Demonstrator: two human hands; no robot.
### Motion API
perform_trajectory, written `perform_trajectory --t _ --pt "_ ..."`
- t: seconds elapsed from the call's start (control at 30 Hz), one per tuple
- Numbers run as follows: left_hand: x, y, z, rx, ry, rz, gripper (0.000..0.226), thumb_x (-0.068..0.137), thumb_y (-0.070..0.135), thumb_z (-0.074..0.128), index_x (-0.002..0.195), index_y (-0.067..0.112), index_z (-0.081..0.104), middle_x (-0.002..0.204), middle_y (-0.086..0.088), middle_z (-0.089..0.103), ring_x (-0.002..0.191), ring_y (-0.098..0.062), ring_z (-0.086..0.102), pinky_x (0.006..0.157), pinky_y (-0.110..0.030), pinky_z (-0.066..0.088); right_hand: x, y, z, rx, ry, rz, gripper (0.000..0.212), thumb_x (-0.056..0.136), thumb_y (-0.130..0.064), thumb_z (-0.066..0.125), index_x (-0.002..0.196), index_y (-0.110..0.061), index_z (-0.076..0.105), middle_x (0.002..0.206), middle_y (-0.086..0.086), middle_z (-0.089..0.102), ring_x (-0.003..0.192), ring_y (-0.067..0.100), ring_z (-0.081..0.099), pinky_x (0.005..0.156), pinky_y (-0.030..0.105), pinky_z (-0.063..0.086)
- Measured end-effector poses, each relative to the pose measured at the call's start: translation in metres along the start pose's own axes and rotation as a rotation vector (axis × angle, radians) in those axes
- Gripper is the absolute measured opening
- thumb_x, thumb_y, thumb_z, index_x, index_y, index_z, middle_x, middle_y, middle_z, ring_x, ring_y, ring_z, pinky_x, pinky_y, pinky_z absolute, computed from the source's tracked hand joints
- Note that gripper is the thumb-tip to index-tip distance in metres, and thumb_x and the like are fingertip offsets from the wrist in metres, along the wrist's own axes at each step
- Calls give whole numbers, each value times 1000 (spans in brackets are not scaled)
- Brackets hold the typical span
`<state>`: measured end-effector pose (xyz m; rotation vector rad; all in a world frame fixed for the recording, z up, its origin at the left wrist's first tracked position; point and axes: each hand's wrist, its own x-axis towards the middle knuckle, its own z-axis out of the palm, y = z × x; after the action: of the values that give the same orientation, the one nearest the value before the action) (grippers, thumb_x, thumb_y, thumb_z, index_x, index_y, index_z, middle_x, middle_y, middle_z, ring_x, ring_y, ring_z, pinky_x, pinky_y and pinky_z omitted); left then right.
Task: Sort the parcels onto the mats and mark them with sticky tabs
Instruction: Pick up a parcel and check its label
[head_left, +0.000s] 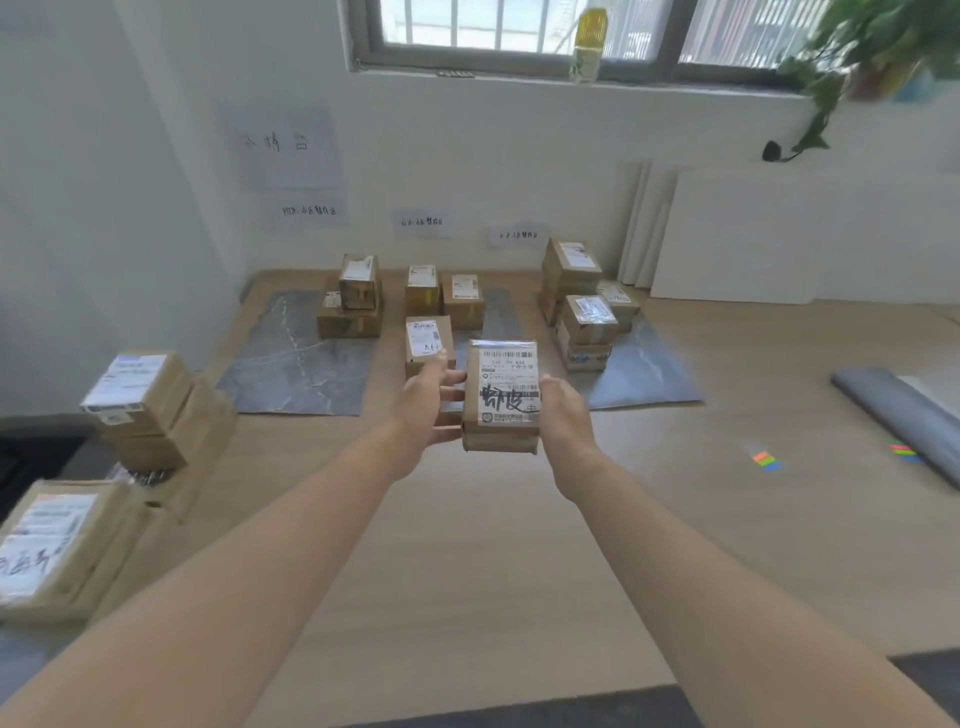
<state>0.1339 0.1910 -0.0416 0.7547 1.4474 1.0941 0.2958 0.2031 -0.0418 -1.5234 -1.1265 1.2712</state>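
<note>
Both hands hold one parcel (501, 395) in the air above the table (467, 545), at the centre of the view. The left hand (431, 400) has its fingers curled against the parcel's left side and its thumb raised. The right hand (563, 410) clamps the right edge with its thumb on the label. Neither hand reaches far around the parcel, so a loosened grip could probably let it slide down.

From the parcel, the middle mat (496, 309) lies at 12 o'clock and is nearly covered by boxes. The nearest box (428, 340) sits at 11 o'clock, just beside the left thumb. A push forward here risks nudging that box or leaving the parcel hanging off the mat's front edge.

The right mat (644, 369) at 2 o'clock carries a tall stack (584, 322) that a careless sleeve or corner could topple. The left mat (296, 358) at 10 o'clock has the most bare surface.

The wall labels (422, 222) are too blurred to read, so choosing the wrong mat is a real hazard. The sticky tabs (763, 460) lie well apart at 4 o'clock, so tagging could easily be forgotten.
</note>
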Motion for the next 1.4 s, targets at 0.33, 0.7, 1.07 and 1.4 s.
perform_trajectory --t 0.33,0.7,1.07,1.4 --pt "52 -103 28 -31 61 -177 48 105 52 33 120 22 67 116 -6 58 92 -23 65 84 -33 53 53 109 -9 -66 -75 200 31 105 -28 37 105 -17 66 99 0 70 82 11 60 65 27 41" --pt "72 -207 29 -6 58 -396 52 105 51 28 124 20 65 104 3 67 98 -18 61 95 -36 46 61 209 -10 -124 -125 451 33 108 -36 36 103 -22 66 95 -8 69 86 8 61 67 23 40" --pt "69 -212 24 50 0 -446 52 105 51 32 145 22 48 144 -9 51 129 -26 51 102 -42 47 59 214 -12 -191 -92 489 36 108 -32 34 109 -13 65 96 -6 64 78 0 50 65 22 38" --pt "79 -96 70 173 -129 -192 61 104 57 28 154 24 36 159 -7 35 148 -27 30 119 -45 29 66 126 -55 -8 112 352 40 106 -41 39 132 -19 59 139 3 58 126 23 54 113 40 39"
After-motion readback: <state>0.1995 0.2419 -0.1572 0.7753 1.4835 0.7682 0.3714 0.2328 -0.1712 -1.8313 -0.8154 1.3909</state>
